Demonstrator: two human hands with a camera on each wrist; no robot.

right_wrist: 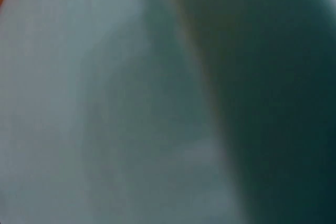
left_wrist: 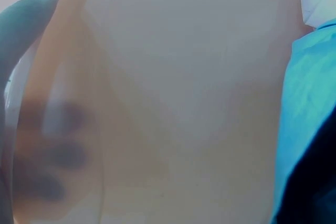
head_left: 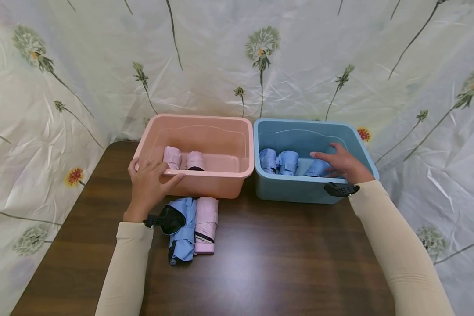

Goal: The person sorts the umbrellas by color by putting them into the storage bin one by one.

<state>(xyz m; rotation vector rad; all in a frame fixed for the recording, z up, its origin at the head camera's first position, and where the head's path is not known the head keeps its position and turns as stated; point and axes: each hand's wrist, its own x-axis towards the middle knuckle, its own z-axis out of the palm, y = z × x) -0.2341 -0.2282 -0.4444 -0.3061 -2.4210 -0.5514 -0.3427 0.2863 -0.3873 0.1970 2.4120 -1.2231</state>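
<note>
My left hand (head_left: 148,186) grips the near rim of a pink plastic bin (head_left: 211,185), its fingers over the wall. In the left wrist view, dark fingertip shapes show through that wall, with the thumb (left_wrist: 23,27) outside. Two rolled pink umbrellas (head_left: 172,158) lie inside. Over the near right part of a blue bin (head_left: 292,191), my right hand (head_left: 345,164) has its fingers spread above a folded blue umbrella (head_left: 317,168); whether they touch it I cannot tell. Two more blue umbrellas (head_left: 288,162) lie to its left. A bin wall (right_wrist: 131,129) fills the right wrist view.
A folded blue umbrella (head_left: 185,232) and a folded pink umbrella (head_left: 206,224) lie side by side on the dark wooden table (head_left: 276,259), before the pink bin. The bins stand close together, with a flower-printed curtain (head_left: 205,57) behind and at the sides.
</note>
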